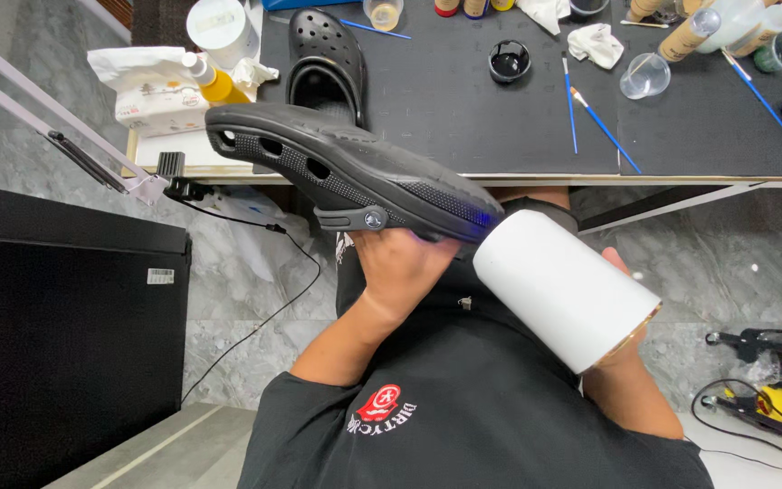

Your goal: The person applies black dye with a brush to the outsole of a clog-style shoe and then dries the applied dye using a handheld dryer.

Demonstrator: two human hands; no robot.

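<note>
**Black clog held against a white cylinder above the lap**

The black clog [355, 172] is held sole-up in front of the chest, below the near edge of the black work mat [463, 109]. It is gripped from beneath by the left hand [400, 267], whose fingers are curled up around the heel part and mostly hidden behind the shoe, so whether they are spread or pressed together cannot be told. The white cylindrical device [567, 290] is carried by the right hand [622, 312]; its narrow end is set at the heel end of the sole, where a faint blue glow is seen. Only a thumb tip and the wrist are visible there, so that grip cannot be made out either.

As to progress, the sole is judged to be under treatment at the heel only; no finished area can be distinguished from an untouched one. A second clog [326, 59] lies on the mat, apparently not in hand. Blue-handled brushes [590, 113], a small open black pot [509, 62] and a crumpled wipe [596, 43] are laid out beyond.

The upper side of the held clog is hidden, and the bottles along the far edge are cut off.
</note>
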